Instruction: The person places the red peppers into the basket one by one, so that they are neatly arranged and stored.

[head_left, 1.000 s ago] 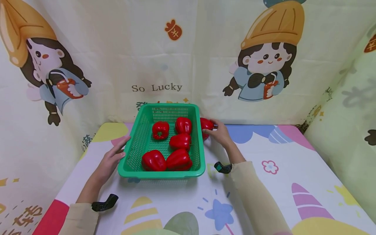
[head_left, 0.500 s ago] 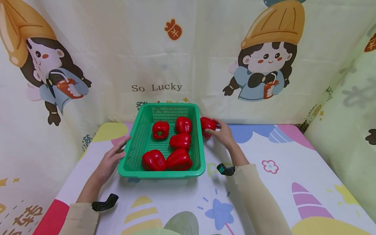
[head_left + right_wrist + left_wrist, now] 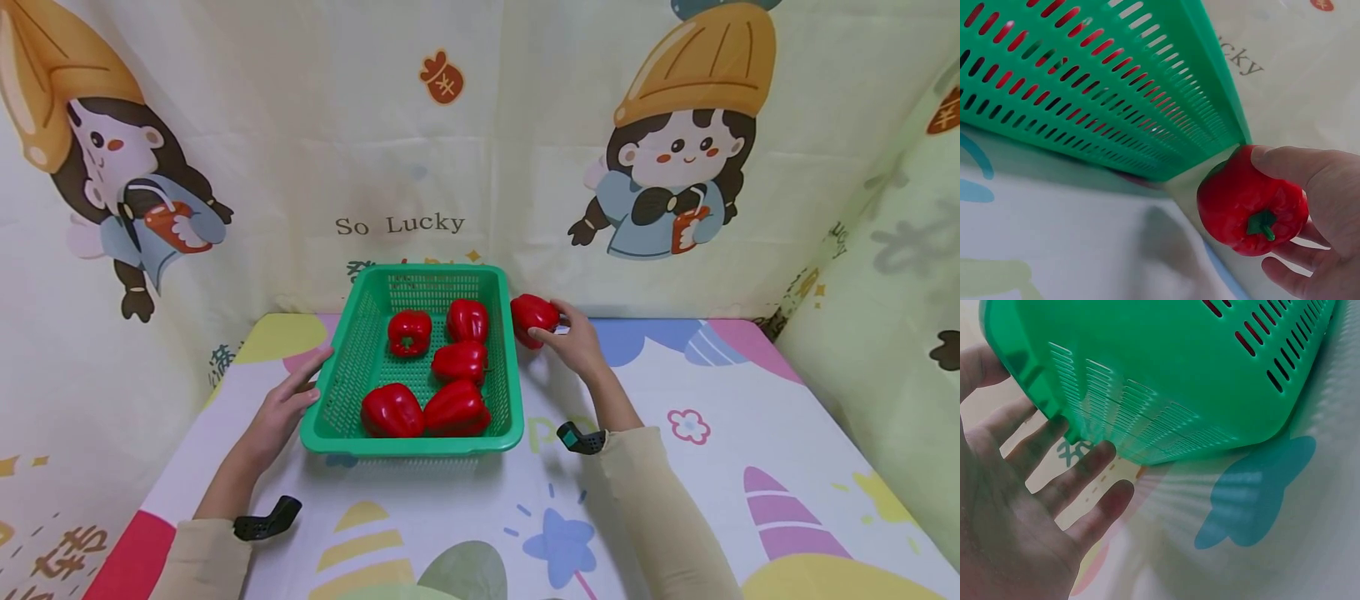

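A green perforated plastic basket (image 3: 412, 445) stands on the table with several red bell peppers (image 3: 459, 362) inside. At its left rim is my left hand (image 3: 281, 414); in the left wrist view the fingers (image 3: 1079, 478) are spread and nearly straight, touching the rim. To the right of the basket my right hand (image 3: 573, 342) grips another red bell pepper (image 3: 534, 320), thumb on one side and fingers on the other. In the right wrist view that bell pepper (image 3: 1244, 206) shows its green stem, held close to the basket's outer wall, with a shadow on the table apart from it.
A colourfully printed cloth (image 3: 637, 517) covers the table. Behind it hangs a cream curtain (image 3: 540, 208) with cartoon figures, close to the basket's far end, and more curtain (image 3: 877, 317) closes off the right side. Each wrist carries a small black device (image 3: 267, 518).
My right hand has moved slightly right and up with the bell pepper, which shows more beside the basket's right rim. The left hand and basket have stayed in place.
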{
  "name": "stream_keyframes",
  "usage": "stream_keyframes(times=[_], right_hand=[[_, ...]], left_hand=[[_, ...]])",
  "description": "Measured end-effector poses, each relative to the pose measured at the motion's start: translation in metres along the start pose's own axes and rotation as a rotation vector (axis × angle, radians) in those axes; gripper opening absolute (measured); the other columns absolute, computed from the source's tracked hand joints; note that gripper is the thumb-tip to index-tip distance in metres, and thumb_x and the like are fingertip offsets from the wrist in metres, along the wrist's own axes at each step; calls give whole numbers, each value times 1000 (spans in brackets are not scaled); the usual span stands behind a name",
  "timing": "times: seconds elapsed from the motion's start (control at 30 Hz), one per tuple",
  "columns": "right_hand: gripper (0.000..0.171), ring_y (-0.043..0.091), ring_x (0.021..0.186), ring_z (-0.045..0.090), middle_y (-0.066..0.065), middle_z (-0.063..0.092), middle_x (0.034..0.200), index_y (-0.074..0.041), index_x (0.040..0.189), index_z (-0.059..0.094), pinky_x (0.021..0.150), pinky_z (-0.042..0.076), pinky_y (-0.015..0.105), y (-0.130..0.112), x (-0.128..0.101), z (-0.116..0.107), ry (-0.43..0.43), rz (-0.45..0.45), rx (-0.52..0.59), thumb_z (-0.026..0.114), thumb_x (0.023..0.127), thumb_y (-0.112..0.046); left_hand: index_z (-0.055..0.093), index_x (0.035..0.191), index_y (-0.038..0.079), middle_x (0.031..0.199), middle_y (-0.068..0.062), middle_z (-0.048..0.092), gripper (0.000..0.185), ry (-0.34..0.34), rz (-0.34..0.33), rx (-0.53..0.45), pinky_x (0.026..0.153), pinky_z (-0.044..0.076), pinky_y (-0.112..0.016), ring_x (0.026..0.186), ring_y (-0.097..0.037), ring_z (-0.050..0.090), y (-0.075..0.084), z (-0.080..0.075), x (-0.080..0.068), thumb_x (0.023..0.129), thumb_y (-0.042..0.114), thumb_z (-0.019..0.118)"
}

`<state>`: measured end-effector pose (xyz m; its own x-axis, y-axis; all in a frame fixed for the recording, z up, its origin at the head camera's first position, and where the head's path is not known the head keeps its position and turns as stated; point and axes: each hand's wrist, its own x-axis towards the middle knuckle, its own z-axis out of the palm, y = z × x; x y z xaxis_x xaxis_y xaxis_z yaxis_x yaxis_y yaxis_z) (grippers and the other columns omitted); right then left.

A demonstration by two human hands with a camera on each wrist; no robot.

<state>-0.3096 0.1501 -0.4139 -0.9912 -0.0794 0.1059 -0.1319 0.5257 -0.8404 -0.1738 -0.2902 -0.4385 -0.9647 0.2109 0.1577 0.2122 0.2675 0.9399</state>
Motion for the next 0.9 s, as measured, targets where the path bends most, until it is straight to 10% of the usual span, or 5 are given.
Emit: stream_keyframes(times=[0.9], right_hand=[[78, 34, 125, 49, 10, 45, 145, -17, 148, 36, 91, 53, 48, -13, -6, -22, 31, -5, 92, 75, 83, -32]], left_hand=[[24, 155, 23, 161, 8, 22, 52, 5, -15, 8, 93, 35, -8, 125, 5, 37, 0, 1, -1, 104, 29, 36]])
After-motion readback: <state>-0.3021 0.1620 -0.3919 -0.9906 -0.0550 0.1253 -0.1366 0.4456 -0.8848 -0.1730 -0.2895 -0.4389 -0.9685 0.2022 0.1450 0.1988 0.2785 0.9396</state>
